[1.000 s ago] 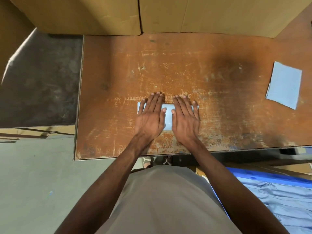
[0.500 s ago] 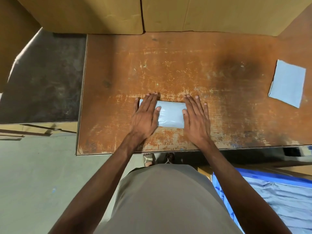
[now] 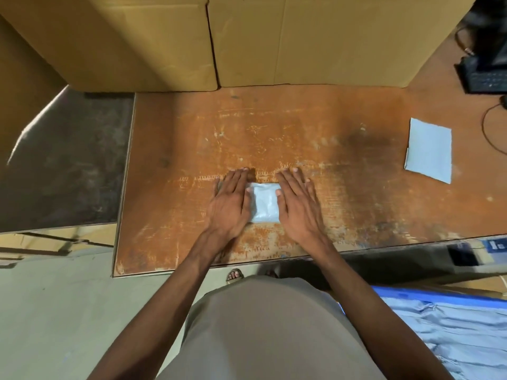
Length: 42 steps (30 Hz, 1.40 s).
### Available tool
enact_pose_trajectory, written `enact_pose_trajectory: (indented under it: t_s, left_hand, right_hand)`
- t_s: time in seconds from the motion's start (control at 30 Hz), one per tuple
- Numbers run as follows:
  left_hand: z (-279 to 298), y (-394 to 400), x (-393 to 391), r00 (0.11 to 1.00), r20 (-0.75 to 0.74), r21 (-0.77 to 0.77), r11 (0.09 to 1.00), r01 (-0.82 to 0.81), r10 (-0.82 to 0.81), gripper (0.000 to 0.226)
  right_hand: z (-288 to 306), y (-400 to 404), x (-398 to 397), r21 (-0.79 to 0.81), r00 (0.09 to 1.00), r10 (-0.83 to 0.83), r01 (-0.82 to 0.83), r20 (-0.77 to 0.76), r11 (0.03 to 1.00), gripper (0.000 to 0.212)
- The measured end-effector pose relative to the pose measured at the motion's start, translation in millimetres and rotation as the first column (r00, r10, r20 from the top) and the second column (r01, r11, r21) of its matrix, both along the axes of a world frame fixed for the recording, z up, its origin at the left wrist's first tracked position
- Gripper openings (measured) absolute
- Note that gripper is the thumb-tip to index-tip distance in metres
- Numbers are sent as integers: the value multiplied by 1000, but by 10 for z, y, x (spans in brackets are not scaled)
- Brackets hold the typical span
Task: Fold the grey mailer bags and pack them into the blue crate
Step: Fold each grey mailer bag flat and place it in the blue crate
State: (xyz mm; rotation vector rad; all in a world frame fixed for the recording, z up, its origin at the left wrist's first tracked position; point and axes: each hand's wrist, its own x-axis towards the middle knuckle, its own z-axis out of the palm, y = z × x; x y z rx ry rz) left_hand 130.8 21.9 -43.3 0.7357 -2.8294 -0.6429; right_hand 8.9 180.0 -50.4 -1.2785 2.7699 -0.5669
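Both flat, straight-fingered hands, left hand (image 3: 230,202) and right hand (image 3: 297,205), have slid inward since 0.5 s ago, pressing the small folded grey plastic mailer bag (image 3: 264,202) between them; blue plastic crate (image 3: 428,294) waits at 4 o'clock, nearer the right hand.

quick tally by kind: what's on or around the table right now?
Folded grey mailer bags on the table: 2 (one under the hands, one at the right)
Cardboard boxes: 2 ()
Blue crates: 1
Hands: 2 (left hand, right hand)
Total: 7
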Motion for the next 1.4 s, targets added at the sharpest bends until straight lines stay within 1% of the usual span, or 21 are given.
enact_pose_trajectory:
  t_s: [0.07,0.1,0.2,0.37,0.63,0.77,0.9,1.0,1.13,1.23,1.3,1.4]
  left_hand:
    - [-17,81,-49,1000,-11,8,1000,24,-24,61]
    - [-48,114,-58,1000,-5,-19,999,30,-30,61]
    - [-139,140,-48,1000,2,-103,994,27,-27,58]
    - [-156,142,-53,999,17,-144,989,36,-34,57]
    - [-192,135,-86,997,64,-164,985,42,-32,55]
    - [-169,103,-84,997,61,-131,989,63,-56,56]
    - [-88,0,-37,987,52,18,989,149,-150,58]
    - [-1,-138,-2,968,60,129,963,236,-245,61]
    - [128,-224,-74,948,135,155,951,269,-290,66]
    - [240,-219,-195,930,122,132,935,331,-346,67]
    - [288,-211,-289,899,88,130,899,417,-430,63]
    - [352,-181,-490,798,24,104,796,597,-602,55]
  right_hand:
    - [3,-68,43,-4,999,31,-31,7,1000,59]
    - [-13,-91,59,-3,999,38,-38,-2,999,60]
    - [-86,-114,86,-42,1000,19,-20,-11,999,64]
    - [-126,-139,110,-69,999,-5,2,-39,998,62]
    - [-115,-183,140,46,999,-22,24,-42,999,61]
    - [-55,-184,132,70,1000,-17,19,-25,997,64]
    - [3,-119,104,64,999,39,-41,23,997,68]
    - [20,-49,47,57,996,52,-57,76,997,66]
    - [49,17,24,58,993,65,-71,98,996,59]
    - [132,72,24,17,987,8,-11,159,1000,51]
    - [231,123,21,-12,963,-57,62,265,998,53]
    - [350,277,77,-13,913,-160,178,374,984,55]
